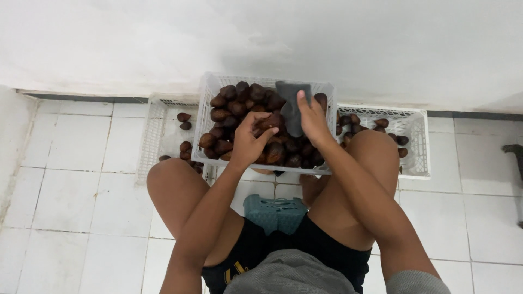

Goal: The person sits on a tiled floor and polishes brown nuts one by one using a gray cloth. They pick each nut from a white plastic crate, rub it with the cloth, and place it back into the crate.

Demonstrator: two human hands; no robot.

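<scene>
Left hand (248, 142) curls round one brown scaly fruit (271, 121) atop the middle crate (207, 103), fingers closed on it. Right hand (311, 117) pinches a grey cloth (289, 100) just beyond the fruit. Middle crate's heaped w/ fruit; left crate (150, 136) holds few, right crate (419, 141) some (mostly hidden), so plenty left.

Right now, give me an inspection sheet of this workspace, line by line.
Surface: white tiled floor, person seated over it.
Job's things: middle white crate heaped with brown scaly fruits; dark grey cloth on top.
Clutter: left crate with few fruits, right crate partly filled, teal stool.
Grippers: left hand grasps a fruit; right hand holds the cloth.
Cables: nothing seen.
Surroundings: white wall; dark object at right edge, unclear.
</scene>
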